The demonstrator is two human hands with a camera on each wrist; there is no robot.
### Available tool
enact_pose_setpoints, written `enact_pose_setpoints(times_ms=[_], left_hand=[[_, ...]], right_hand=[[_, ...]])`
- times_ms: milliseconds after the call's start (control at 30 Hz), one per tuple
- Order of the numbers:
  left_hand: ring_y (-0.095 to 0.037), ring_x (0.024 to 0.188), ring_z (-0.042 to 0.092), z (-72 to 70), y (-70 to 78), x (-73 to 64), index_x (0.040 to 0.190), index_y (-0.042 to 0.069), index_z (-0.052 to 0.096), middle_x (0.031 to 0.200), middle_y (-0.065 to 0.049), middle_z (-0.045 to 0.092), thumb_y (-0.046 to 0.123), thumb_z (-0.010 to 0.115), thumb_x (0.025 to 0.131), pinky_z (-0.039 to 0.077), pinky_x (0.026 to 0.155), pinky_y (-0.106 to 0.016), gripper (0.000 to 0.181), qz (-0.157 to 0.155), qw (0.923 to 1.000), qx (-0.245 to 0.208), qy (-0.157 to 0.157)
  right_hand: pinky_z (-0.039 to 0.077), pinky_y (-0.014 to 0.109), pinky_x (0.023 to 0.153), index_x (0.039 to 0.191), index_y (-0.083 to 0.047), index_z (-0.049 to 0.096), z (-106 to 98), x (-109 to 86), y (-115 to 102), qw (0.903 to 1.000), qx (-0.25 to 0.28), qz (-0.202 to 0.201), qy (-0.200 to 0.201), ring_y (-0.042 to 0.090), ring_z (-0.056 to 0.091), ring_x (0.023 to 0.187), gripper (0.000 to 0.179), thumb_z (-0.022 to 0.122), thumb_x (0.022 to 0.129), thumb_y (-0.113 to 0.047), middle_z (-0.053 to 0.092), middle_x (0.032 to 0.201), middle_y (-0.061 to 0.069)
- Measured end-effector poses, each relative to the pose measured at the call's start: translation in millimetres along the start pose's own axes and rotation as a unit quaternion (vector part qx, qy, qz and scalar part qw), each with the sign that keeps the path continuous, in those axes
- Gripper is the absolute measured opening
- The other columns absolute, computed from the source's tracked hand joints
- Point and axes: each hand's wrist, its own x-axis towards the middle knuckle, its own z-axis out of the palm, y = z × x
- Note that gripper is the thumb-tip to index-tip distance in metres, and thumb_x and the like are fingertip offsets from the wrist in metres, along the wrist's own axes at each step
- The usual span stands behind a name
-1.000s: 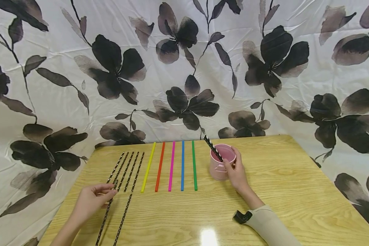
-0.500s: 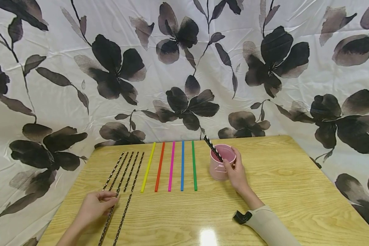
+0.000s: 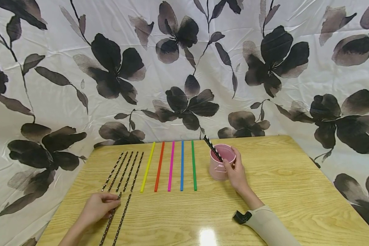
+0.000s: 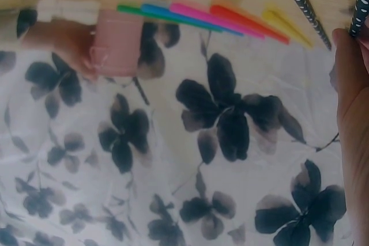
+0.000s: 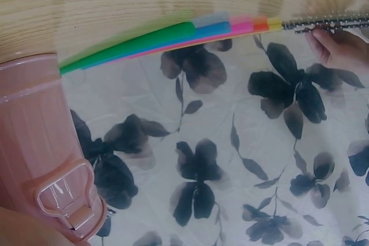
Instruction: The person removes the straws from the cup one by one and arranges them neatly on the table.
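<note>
Thumb and fingers of my left hand [image 3: 98, 206] pinch a black white-dotted straw [image 3: 109, 223] near its far end, low over the table. Just right of it a second dotted straw [image 3: 123, 218] lies roughly parallel. Beyond them is a row of several more dotted straws [image 3: 128, 172]. My right hand [image 3: 237, 174] grips a small pink bucket [image 3: 216, 172] at its right side, thumb by the rim. Black-and-white straws [image 3: 213, 147] lean out of the bucket to the left. In the right wrist view, a small wire handle [image 5: 66, 194] shows on the bucket's wall.
Between the dotted row and the bucket lie yellow [image 3: 148, 167], red [image 3: 160, 167], pink [image 3: 171, 167], blue [image 3: 182, 167] and green [image 3: 194, 167] straws, spaced apart. A floral cloth [image 3: 178, 68] hangs behind the wooden table [image 3: 279, 171]. A black device sits on the right sleeve.
My left hand has drawn the dotted straw towards me and slightly right, so its far end now sits below the far row. The right hand and bucket have stayed put.
</note>
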Motion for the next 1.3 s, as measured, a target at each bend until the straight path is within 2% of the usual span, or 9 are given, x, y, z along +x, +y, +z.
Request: enact_pose_setpoints(times_ms=[300, 567, 800, 967, 1300], left_hand=[[-0.019, 0.062, 0.060, 2.9, 1.8, -0.4, 0.095, 0.002, 0.066, 0.080, -0.006, 0.065, 0.022, 0.073, 0.072, 0.052, 0.052, -0.030, 0.032, -0.010, 0.9997, 0.019, -0.009], [-0.018, 0.063, 0.060, 5.2, 2.0, 0.6, 0.095, 0.001, 0.066, 0.079, -0.006, 0.065, 0.022, 0.074, 0.070, 0.052, 0.052, -0.029, 0.033, -0.009, 0.9996, 0.027, 0.002], [-0.019, 0.061, 0.060, 6.9, 1.3, 1.5, 0.094, 0.001, 0.066, 0.078, -0.005, 0.064, 0.021, 0.075, 0.069, 0.051, 0.051, -0.029, 0.033, -0.009, 0.9995, 0.030, 0.004], [-0.018, 0.060, 0.059, 7.3, 1.6, 1.5, 0.093, 0.002, 0.066, 0.076, -0.004, 0.064, 0.022, 0.075, 0.069, 0.051, 0.050, -0.030, 0.032, -0.009, 0.9993, 0.035, 0.006], [-0.017, 0.059, 0.059, 8.1, 2.3, 1.0, 0.093, 0.001, 0.066, 0.073, -0.004, 0.062, 0.023, 0.075, 0.069, 0.051, 0.049, -0.029, 0.033, 0.001, 0.9989, 0.045, 0.010]], right_hand=[[0.042, 0.027, 0.076, 0.137, -0.010, 0.025, -0.7, -0.2, 0.9, 1.0000, 0.007, -0.004, 0.003, 0.026, 0.047, 0.101, 0.056, 0.051, 0.089, -0.021, 0.044, 0.121, 0.022], [0.041, 0.028, 0.078, 0.137, -0.010, 0.024, -0.1, 0.6, 2.7, 1.0000, 0.008, -0.004, 0.003, 0.026, 0.046, 0.103, 0.056, 0.051, 0.089, -0.021, 0.043, 0.122, 0.021], [0.040, 0.038, 0.082, 0.137, -0.009, 0.023, -0.2, 0.5, 4.6, 0.9999, 0.011, -0.011, 0.002, 0.034, 0.044, 0.107, 0.056, 0.050, 0.089, -0.020, 0.042, 0.123, 0.023], [0.039, 0.042, 0.084, 0.137, -0.008, 0.023, -0.4, 0.9, 3.8, 0.9998, 0.012, -0.016, -0.002, 0.035, 0.043, 0.109, 0.056, 0.050, 0.089, -0.018, 0.041, 0.123, 0.023], [0.042, 0.031, 0.078, 0.137, -0.006, 0.022, -0.4, 0.5, 2.0, 0.9999, 0.003, -0.014, -0.002, 0.031, 0.045, 0.104, 0.057, 0.050, 0.089, -0.018, 0.042, 0.122, 0.024]])
